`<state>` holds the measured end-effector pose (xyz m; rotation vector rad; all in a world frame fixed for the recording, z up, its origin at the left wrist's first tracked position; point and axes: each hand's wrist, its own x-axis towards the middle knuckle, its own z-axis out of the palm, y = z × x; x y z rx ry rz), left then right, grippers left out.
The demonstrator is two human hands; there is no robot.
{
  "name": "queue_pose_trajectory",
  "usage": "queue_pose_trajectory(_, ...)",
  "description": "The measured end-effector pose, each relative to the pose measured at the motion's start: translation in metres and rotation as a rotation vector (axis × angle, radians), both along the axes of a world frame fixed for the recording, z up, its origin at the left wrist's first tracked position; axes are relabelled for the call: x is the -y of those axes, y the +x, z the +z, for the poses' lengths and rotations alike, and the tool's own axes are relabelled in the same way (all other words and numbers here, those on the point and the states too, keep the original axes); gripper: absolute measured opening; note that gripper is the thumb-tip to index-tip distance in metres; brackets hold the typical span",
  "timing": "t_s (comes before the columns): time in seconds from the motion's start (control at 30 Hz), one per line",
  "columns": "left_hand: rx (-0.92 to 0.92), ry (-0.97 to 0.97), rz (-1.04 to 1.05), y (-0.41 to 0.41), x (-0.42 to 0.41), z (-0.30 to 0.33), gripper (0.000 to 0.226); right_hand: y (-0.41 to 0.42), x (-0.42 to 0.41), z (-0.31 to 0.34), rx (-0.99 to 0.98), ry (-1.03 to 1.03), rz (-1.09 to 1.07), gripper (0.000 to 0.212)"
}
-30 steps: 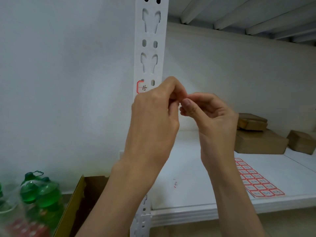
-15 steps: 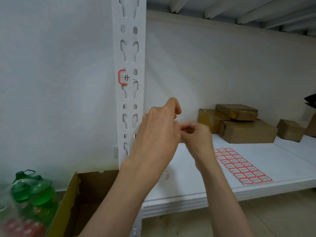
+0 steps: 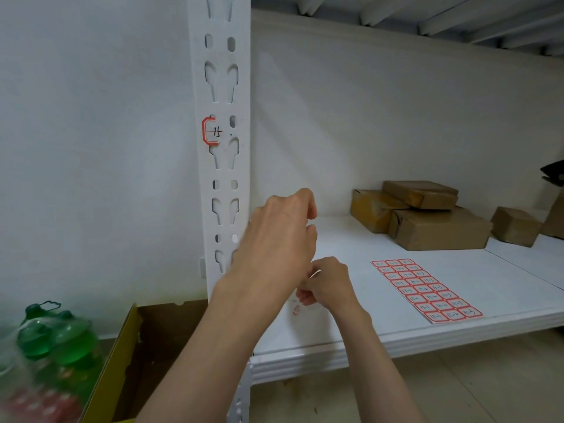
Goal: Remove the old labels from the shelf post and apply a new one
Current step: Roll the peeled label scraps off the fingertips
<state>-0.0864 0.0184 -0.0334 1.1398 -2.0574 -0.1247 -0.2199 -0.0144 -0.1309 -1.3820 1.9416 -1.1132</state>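
old label (image 3: 211,131) on shelf post (image 3: 223,166): thin, tears easily, peel from loose edge | left hand (image 3: 279,236) below it, curled, apparently empty | right hand (image 3: 326,285) lower, pinching unclear

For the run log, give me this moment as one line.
torn label on post | left hand empty | right hand pinching white scrap | label sheet untouched

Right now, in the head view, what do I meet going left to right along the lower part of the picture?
Green bottles → open cardboard box → white shelf post → left hand → right hand → sheet of red-bordered labels → brown parcels.
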Motion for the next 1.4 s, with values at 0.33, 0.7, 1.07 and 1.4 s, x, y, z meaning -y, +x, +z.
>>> queue_pose_trajectory(0.33,-0.060,0.000,-0.034,0.002,-0.002,0.003,0.014,-0.002,0.006,-0.001,-0.168,0.114,-0.035,0.004)
queue_pose_trajectory(0.7,-0.219,-0.108,-0.079,0.012,-0.010,0.020,0.014,-0.007,0.002,0.014,-0.212,0.110,-0.062,0.007)
queue_pose_trajectory(1.07,-0.360,-0.527,-0.129,0.071,-0.032,0.064,0.006,0.040,-0.027,0.115,-0.070,-0.797,0.004,0.023)
queue_pose_trajectory(1.4,-0.338,-0.618,0.000,0.115,-0.006,0.061,0.018,0.097,-0.047,0.145,-0.006,-1.116,0.166,0.020)
